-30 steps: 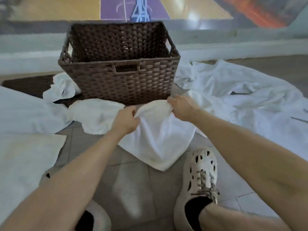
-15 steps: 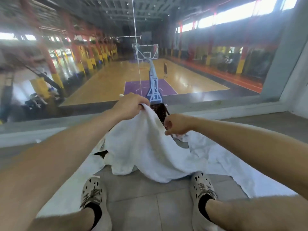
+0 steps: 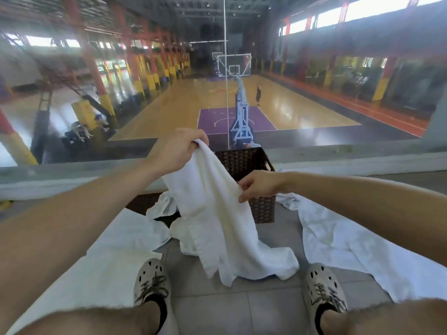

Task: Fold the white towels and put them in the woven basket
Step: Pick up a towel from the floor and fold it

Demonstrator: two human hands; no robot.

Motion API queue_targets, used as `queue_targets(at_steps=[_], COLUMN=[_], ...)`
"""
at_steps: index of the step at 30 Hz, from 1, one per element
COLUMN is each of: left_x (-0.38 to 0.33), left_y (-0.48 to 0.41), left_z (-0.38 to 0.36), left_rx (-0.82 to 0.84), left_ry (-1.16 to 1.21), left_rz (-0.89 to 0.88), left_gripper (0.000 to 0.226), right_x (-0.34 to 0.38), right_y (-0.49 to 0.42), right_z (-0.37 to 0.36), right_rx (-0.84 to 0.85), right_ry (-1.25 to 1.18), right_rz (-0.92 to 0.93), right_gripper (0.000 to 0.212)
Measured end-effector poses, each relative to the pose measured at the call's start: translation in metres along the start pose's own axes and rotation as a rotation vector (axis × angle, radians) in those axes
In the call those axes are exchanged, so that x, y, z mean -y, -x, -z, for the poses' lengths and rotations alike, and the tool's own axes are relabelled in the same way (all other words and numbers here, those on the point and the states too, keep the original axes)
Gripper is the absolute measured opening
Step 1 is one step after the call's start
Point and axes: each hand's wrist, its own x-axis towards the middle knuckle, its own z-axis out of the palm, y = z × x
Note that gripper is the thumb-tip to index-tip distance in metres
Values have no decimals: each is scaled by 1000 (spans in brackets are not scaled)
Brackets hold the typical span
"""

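Observation:
A white towel [image 3: 217, 221] hangs in front of me, its lower end trailing on the tiled floor between my feet. My left hand [image 3: 177, 149] grips its top corner, held high. My right hand [image 3: 257, 186] pinches the towel's right edge, lower and to the right. Behind the towel stands the dark brown woven basket [image 3: 244, 163], mostly hidden by the cloth and my hands. Its inside is not visible.
More white towels lie on the floor: a large one at left [image 3: 113, 257], a large one at right [image 3: 338, 243], a small crumpled one [image 3: 160, 207] by the basket. My shoes [image 3: 151, 279] [image 3: 323, 285] stand on the grey tiles. A glass wall [image 3: 225, 68] rises behind the basket.
Both hands have lifted the towel off the floor in front of the basket. My head has tilted up, and the hands have spread a little further apart along the towel's edge.

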Motion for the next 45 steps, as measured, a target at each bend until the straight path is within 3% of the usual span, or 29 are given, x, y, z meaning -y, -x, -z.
queue_targets(at_steps=[3,8,10,13,17,20,24,27,29,32,33,37,41,45], left_x=[13,29,37,40,36,33,36,33,25,23,23,18,-5,-39], left_y=[10,47,62,73,74,74,74,71,73,75,76,78,89,94], left_z=[-1,-19,-23,-25,-24,-31,-39,-49,-56,-61,-59,-45,-44,-57], left_rx=[-89,-100,-86,-43,-63,47,107,91,77,119,124,184,156,243], left_ry=[9,-83,-122,-206,-191,-68,116,76,-13,-82,-94,-189,-98,129], left_rz=[58,164,224,268,357,453,475,409,307,171,148,176,290,318], left_gripper=[32,30,28,17,7,20,52,43,30,36,42,58,48,19], right_x=[-1,-6,-5,4,41,46,4,-16,-16,-17,-15,-3,19,29], right_y=[-2,13,22,27,35,35,42,51,61,76,80,87,85,77], right_z=[-25,-26,-7,9,63,69,3,-8,-1,-3,-3,10,-11,-12], right_rx=[-148,-556,-699,-620,-649,-478,-322,-351,-279,-137,-153,-509,-364,-499], right_ry=[26,264,307,529,615,699,640,416,251,208,195,57,-413,-804], right_rz=[-52,-114,-144,-170,-211,-260,-275,-312,-362,-501,-525,-470,-491,-412], right_gripper=[10,29,25,20,47,69,66,67,50,29,23,26,12,21])
